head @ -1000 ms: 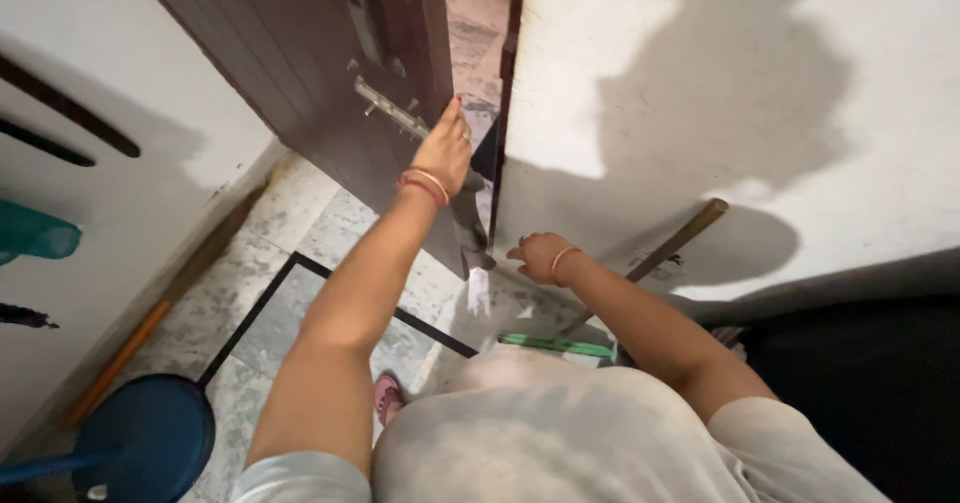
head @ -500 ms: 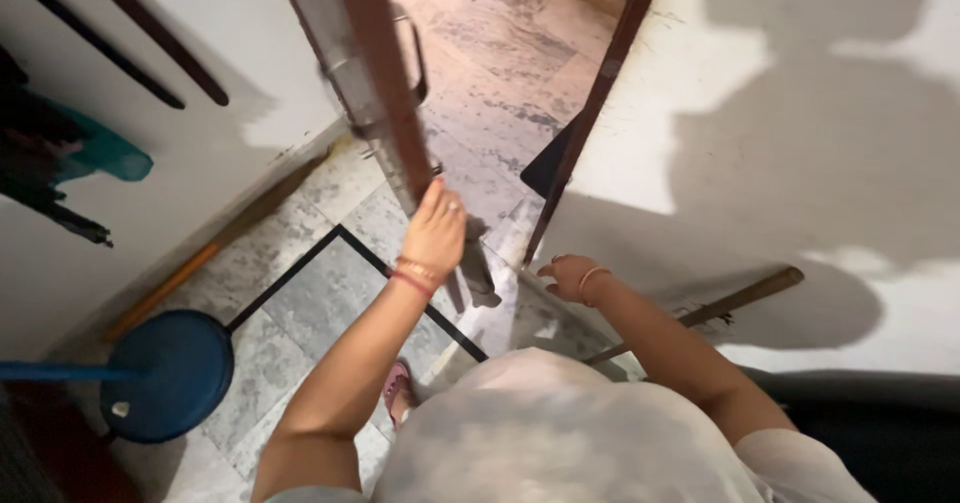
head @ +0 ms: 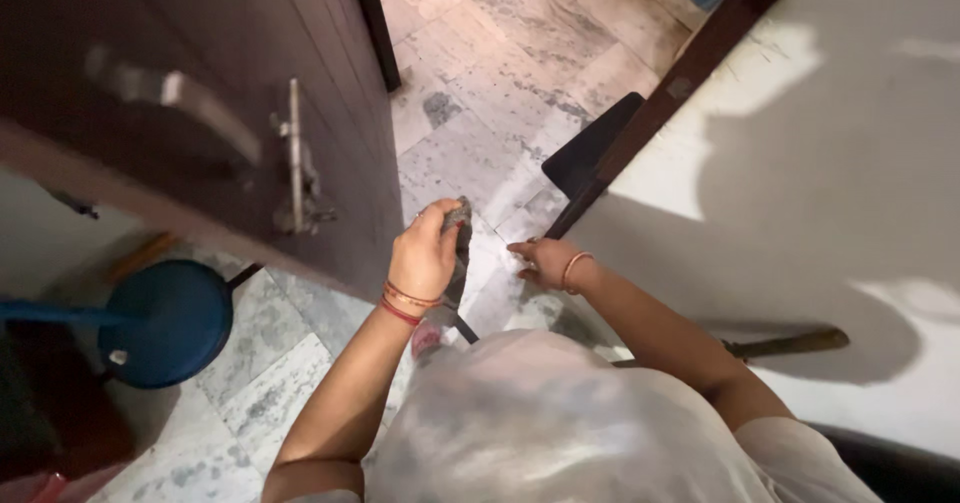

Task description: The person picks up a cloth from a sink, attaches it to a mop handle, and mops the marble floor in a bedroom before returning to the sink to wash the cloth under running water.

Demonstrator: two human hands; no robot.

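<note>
Marble floor, one dark wooden door left of left hand, clenched on one grey cloth. Right hand just beside, fingers loose, nothing held. One blue stool far left.

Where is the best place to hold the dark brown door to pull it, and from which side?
Probably the metal lever handle on the door face, gripped from above on its long free bar. It stands off the panel, leaving finger room. The left hand is nearest, gripping a grey cloth.

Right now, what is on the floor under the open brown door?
Pale marble floor runs under the door and beyond it. A blue round stool stands near it. The door's panel covers the floor directly below it.
</note>
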